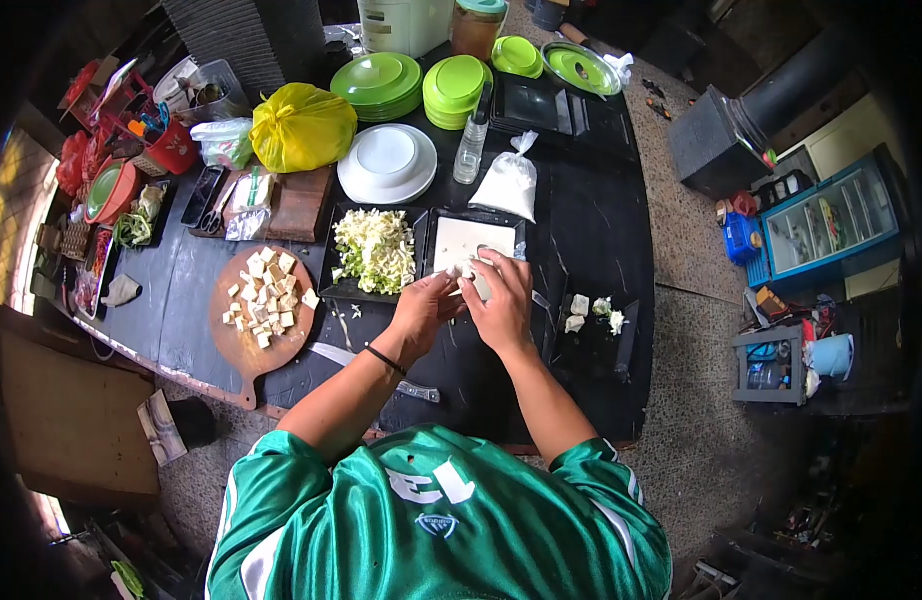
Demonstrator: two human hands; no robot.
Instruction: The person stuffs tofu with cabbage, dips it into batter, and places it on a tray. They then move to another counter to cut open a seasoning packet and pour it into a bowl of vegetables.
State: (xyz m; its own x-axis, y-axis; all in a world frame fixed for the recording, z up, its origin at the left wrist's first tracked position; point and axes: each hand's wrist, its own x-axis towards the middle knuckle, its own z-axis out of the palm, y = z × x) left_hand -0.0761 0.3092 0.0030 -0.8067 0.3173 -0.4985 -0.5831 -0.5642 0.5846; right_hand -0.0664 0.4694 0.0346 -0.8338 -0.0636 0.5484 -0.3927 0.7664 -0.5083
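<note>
Both of my hands meet over the near edge of a black tray of white batter [476, 238]. My left hand [421, 308] is closed in a pinch, and my right hand [503, 298] curls its fingers toward it. Between the fingertips sits a small white piece [465, 269] that looks like tofu; the fingers partly hide it. Chopped cabbage [375, 250] fills the black tray to the left. Farther left, tofu cubes [266, 298] lie on a round wooden board [226, 335]. On the right, a black tray [581, 355] holds several white pieces, some with green shreds.
A knife [418, 391] lies near the table's front edge, by my left forearm. Behind the trays stand white plates [401, 180], a clear bottle [470, 150], a bag of white powder [511, 182] and a yellow bag [301, 128]. Green plates [376, 85] are stacked at the back.
</note>
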